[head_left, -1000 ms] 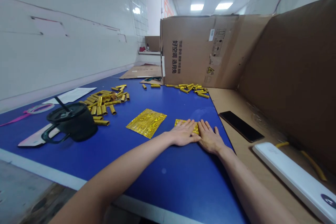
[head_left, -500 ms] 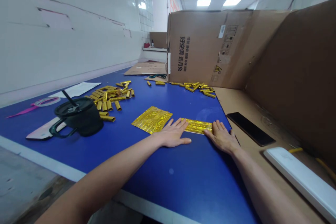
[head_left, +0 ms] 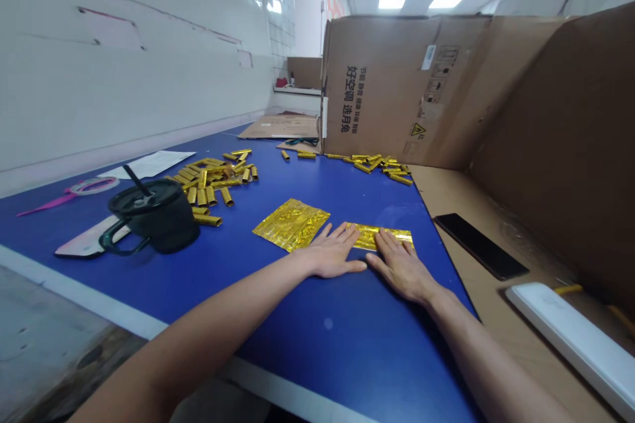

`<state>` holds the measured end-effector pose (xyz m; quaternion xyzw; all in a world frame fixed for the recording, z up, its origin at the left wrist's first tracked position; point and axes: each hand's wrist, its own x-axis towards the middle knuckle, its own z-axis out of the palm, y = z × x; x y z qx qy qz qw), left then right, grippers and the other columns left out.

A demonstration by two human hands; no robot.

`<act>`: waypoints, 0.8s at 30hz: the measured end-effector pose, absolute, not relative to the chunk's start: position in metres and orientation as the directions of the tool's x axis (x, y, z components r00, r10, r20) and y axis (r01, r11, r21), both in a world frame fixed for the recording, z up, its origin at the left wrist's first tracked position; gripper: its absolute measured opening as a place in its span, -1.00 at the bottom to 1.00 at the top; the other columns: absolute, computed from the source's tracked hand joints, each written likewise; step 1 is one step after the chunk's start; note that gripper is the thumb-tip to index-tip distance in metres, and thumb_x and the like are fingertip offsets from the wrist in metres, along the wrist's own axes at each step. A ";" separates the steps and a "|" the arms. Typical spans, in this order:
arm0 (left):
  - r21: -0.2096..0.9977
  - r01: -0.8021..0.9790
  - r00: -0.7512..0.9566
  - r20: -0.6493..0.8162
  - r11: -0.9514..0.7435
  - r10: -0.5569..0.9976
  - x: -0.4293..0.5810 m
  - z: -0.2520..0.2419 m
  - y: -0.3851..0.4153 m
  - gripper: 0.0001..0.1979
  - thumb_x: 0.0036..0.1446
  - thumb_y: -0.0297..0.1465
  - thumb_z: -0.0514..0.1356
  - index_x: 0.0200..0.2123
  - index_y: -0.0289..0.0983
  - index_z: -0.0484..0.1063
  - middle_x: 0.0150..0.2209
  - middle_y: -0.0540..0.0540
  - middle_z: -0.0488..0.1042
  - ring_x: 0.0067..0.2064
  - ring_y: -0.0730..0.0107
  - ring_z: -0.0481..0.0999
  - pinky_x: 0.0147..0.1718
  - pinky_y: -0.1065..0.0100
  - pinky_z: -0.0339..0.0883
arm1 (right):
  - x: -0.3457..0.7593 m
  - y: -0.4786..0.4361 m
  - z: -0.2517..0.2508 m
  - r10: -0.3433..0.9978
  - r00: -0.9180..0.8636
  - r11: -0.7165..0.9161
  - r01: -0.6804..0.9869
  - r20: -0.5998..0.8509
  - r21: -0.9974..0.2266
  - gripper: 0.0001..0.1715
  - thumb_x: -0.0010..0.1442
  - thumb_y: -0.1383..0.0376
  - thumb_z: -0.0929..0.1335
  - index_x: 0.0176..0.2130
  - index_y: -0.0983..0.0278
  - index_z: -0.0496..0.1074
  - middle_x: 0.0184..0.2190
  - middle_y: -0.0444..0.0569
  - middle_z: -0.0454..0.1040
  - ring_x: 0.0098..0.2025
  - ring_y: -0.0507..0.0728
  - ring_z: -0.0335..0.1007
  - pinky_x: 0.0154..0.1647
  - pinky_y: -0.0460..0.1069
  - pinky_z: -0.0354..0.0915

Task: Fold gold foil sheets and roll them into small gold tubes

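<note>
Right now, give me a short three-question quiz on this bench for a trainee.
1. Multiple choice: what do the fingers of the right hand touch?
A. the folded gold foil strip
B. the flat gold foil sheet
C. the black mug

2. True or false: the black phone lies on the brown cardboard sheet, not on the blue table.

3. Short answer: which hand is nearer the black mug, the left hand or the right?

Key: 1. A; 2. True; 3. The left hand.
</note>
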<state>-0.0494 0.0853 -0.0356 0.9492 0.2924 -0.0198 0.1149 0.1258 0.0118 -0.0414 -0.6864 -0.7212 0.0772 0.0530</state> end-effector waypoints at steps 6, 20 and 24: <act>0.201 0.565 0.825 -0.105 -0.801 0.556 -0.052 -0.035 0.086 -0.15 0.00 0.14 -0.30 0.22 -0.29 -0.34 0.25 -0.13 -0.33 0.24 0.21 -0.40 0.13 0.06 -0.42 | 0.153 0.015 -0.045 0.990 0.139 -0.139 0.982 -0.011 -0.126 -0.14 0.14 -0.09 -0.05 0.20 0.44 -0.10 0.23 0.14 -0.16 0.25 0.21 -0.34 0.17 0.20 -0.25; 0.189 0.537 0.842 -0.054 -0.822 0.537 -0.032 -0.029 0.055 -0.13 0.01 0.13 -0.29 0.21 -0.39 -0.25 0.24 -0.24 -0.28 0.24 0.19 -0.37 0.13 0.10 -0.38 | 0.143 0.015 -0.044 0.985 0.172 -0.173 0.982 -0.023 -0.078 -0.13 0.14 -0.09 -0.05 0.20 0.47 -0.11 0.24 0.13 -0.20 0.25 0.22 -0.36 0.14 0.27 -0.25; 0.202 0.559 0.828 -0.099 -0.804 0.552 -0.038 -0.029 0.059 -0.13 0.01 0.13 -0.29 0.21 -0.37 -0.28 0.24 -0.23 -0.31 0.24 0.19 -0.38 0.13 0.10 -0.39 | 0.147 0.015 -0.046 0.985 0.173 -0.173 0.982 -0.007 -0.074 -0.14 0.13 -0.09 -0.06 0.20 0.45 -0.09 0.23 0.13 -0.16 0.24 0.22 -0.31 0.12 0.29 -0.22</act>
